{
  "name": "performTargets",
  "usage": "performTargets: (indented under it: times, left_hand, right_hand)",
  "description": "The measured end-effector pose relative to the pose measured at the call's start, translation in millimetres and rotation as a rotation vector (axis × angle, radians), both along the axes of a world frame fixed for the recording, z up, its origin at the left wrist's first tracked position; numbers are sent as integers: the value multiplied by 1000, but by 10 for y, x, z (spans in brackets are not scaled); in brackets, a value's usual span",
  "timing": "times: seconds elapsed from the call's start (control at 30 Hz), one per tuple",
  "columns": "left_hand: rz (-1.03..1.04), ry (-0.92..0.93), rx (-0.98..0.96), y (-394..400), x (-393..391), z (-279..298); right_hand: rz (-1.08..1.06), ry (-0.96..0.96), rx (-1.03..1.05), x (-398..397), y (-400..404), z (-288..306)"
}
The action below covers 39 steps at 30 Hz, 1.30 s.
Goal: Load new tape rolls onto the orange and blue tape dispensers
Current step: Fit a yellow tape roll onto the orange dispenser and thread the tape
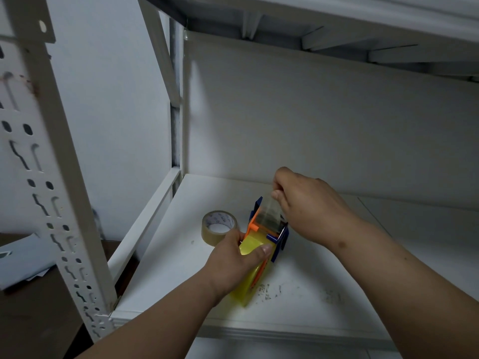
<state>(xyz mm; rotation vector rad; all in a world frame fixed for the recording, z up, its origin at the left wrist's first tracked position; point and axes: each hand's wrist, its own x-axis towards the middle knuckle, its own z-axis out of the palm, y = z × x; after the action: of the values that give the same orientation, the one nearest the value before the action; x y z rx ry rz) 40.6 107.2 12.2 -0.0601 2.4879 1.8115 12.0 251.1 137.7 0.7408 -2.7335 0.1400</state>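
Note:
An orange and blue tape dispenser (261, 229) lies on the white shelf (298, 294). A yellowish tape roll (250, 275) sits in it. My left hand (234, 260) grips that roll and the dispenser's near end. My right hand (308, 203) pinches the free end of a clear tape strip (269, 212) and holds it up over the dispenser's front. A second tape roll (219, 226), tan with a white core, lies flat on the shelf just left of the dispenser.
A white perforated shelf post (51, 177) stands at the left. The upper shelf (337, 27) hangs overhead and a white wall panel (311, 120) closes the back. Scuff marks (272, 291) dot the shelf near the front edge. A dark floor (39, 307) lies lower left.

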Motion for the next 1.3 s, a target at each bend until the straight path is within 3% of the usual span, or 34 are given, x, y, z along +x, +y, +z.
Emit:
performTargets:
  times: [0.17,0.43,0.77,1.07,1.3]
  left_hand:
    - [0,15,2,-5,18,-4]
    - [0,38,-61,7,63,-11]
    - [-23,48,-87,2,89,15]
    - [75,92,-121,39,54,3]
    - [-7,-61,99,-27,101,23]
  right_hand:
    - [-15,-166,-173,47,-12,-18]
    - [-14,-4,-27,56,18,-43]
    - [-35,1,-50,34,67,-67]
    - [17,75,-95,20,51,-74]
    - [30,83,-117,-17,75,-52]
